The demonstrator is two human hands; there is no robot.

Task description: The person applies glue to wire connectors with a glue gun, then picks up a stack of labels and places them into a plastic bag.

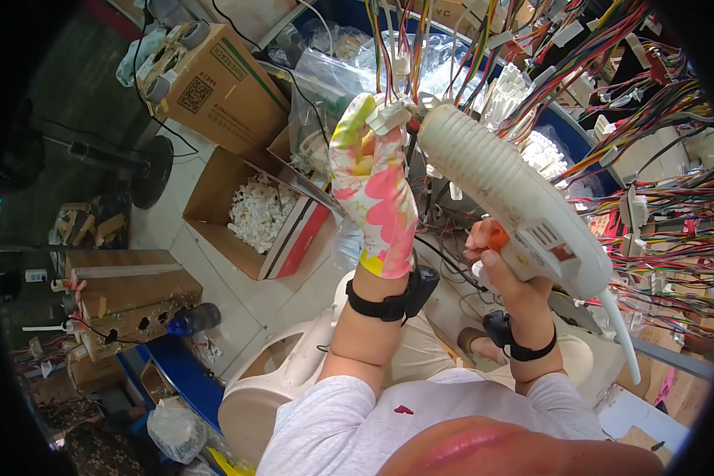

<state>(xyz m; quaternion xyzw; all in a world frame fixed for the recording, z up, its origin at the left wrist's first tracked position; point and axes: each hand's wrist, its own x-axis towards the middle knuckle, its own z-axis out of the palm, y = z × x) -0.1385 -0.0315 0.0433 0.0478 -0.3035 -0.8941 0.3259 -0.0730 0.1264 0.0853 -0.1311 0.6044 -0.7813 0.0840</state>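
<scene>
My left hand [381, 190], in a white glove patterned in pink and yellow, is raised at the upper middle. Its fingers pinch a white plastic connector [389, 117], with several thin coloured wires [397, 40] running up from it. My right hand [520, 293] is wrapped round the handle of a white heat gun [492, 170], fingers by its orange trigger [499, 239]. The ribbed barrel points up and left, its nozzle end close beside the connector. A white cord [620, 337] hangs from the gun's back end. Black straps circle both wrists.
Bundles of coloured wires [650, 159] with white connectors hang across the upper right. Behind my left hand is a blue-rimmed bin [603, 139] of bagged white parts. An open carton [214, 186] of white pieces stands on the tiled floor, near a taller cardboard box [214, 87].
</scene>
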